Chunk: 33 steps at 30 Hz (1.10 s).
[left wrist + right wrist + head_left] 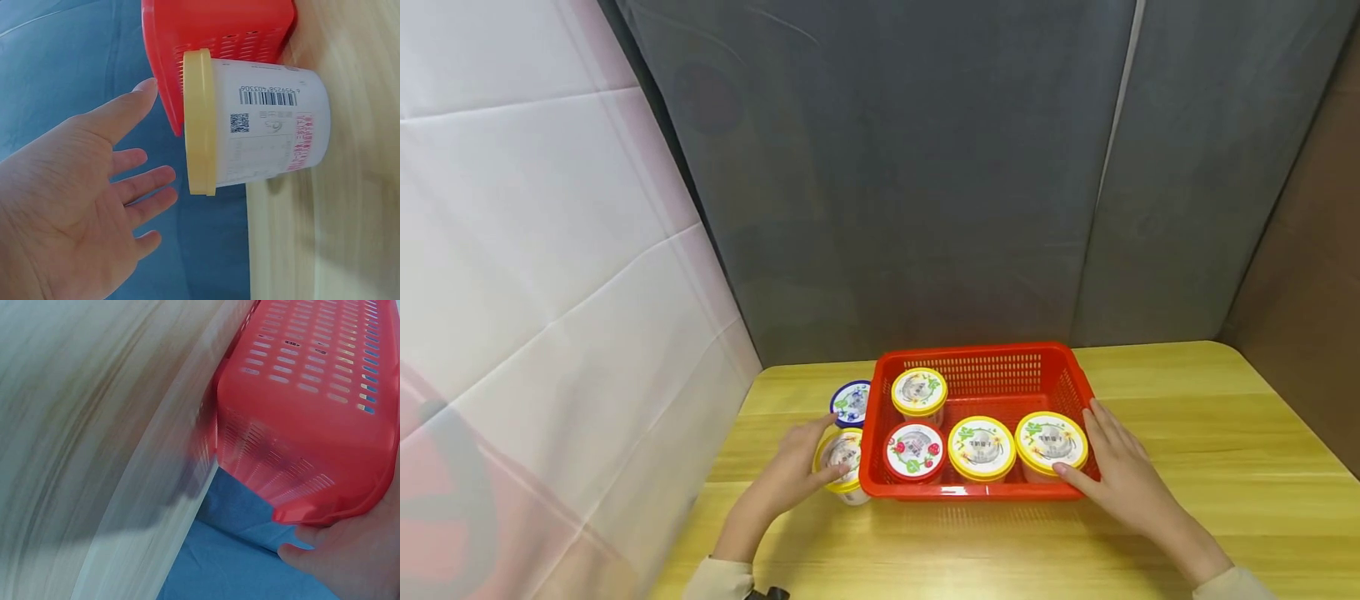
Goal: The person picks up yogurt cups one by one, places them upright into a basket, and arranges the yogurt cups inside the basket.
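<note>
left hand spread beside yellow-lidded cup, which stands on table just left of red basket; right hand spread at basket's right rim. cup probably light, fairly stiff, slippery-smooth; best held round sides under lid.

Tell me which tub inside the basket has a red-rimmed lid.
The strawberry-printed tub in the near left corner of the basket. The other three tubs in there have yellow-rimmed lids.
</note>
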Available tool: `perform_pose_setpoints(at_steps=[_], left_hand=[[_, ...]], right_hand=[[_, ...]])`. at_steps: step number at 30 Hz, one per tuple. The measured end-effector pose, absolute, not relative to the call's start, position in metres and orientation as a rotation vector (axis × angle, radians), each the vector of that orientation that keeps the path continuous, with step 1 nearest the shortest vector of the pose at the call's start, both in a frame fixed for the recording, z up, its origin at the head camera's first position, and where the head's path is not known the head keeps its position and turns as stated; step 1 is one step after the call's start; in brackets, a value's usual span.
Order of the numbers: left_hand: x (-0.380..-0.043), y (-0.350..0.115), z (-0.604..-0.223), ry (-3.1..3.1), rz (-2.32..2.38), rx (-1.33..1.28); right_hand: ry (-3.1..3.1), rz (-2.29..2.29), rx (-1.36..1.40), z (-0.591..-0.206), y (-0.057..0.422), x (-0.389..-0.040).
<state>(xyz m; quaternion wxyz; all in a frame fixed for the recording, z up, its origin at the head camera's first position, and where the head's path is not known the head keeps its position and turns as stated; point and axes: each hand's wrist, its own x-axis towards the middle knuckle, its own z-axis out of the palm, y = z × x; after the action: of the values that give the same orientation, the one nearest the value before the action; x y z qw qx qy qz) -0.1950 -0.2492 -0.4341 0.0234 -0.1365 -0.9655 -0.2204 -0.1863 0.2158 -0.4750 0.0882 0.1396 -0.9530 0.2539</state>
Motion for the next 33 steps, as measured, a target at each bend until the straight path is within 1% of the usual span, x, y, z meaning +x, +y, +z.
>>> perform_pose_setpoints(at_steps=[15,33], left_hand=[[-0.191,-0.252,-0.444,-2.988,-0.7,-0.494],[-0.192,-0.248,-0.45,-3.0,-0.735,-0.442]], right_hand=[[-2.842,0.768,0.418,-0.471,0.214,-0.187],[-2.843,0.767,0.412,-0.471,0.215,-0.185]])
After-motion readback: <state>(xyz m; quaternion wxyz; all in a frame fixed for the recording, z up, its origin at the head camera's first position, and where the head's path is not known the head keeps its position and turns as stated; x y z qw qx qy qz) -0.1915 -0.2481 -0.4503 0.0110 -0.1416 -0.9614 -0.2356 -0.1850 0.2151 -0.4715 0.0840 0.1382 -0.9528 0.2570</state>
